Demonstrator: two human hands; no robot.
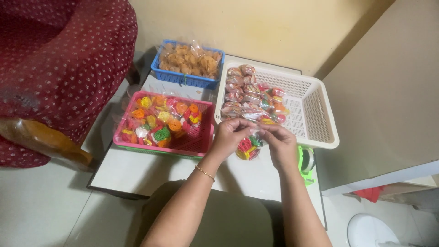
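White laminate covers the low table (137,171) where the work goes on, its dark edge sitting just above a pale tiled floor (41,206). The table stands pushed into a corner: a yellowish wall (274,27) runs behind it and a plain beige panel (393,91) closes off the right side. To the left a seat draped in dark red cloth with small pale dots (68,59) crowds in, with an orange-brown wooden arm (45,142) showing beneath the cloth.

Three plastic baskets rest on the table. The blue basket (183,78) at the back holds bags of golden-brown crackers. The pink basket (199,135) nearer the front holds loose multicoloured crackers, mostly on its left half. The white basket (315,110) on the right has sealed packets stacked along its left side.

In front of the white basket, over the table's bare front part, the left hand (231,135) and the right hand (281,144) meet, both pinching the top of a small clear bag of coloured crackers (247,147), which hangs between them. A thin gold bracelet (205,173) circles the left wrist. A green tape dispenser (305,162) sits just beside the right hand.
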